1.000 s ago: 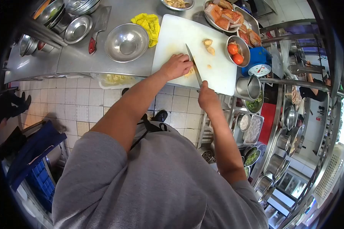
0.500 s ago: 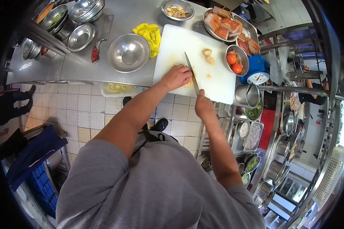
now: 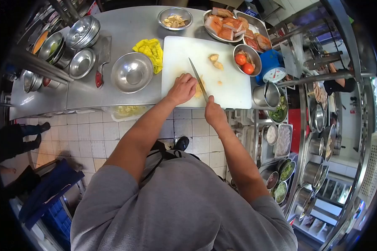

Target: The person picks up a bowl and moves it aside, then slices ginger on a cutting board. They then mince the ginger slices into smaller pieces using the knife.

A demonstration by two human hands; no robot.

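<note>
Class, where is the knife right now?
In the head view, the knife is over the white cutting board, gripped by the right hand, beside the left hand.

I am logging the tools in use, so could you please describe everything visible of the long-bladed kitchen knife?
The long-bladed kitchen knife has a slim grey metal blade. The right hand grips its hidden handle. The blade slants over the white plastic cutting board, tip away from the person, with the left hand beside it.

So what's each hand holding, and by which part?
Right hand grips the knife by its handle; left hand holds down a pale food piece on the board.
</note>
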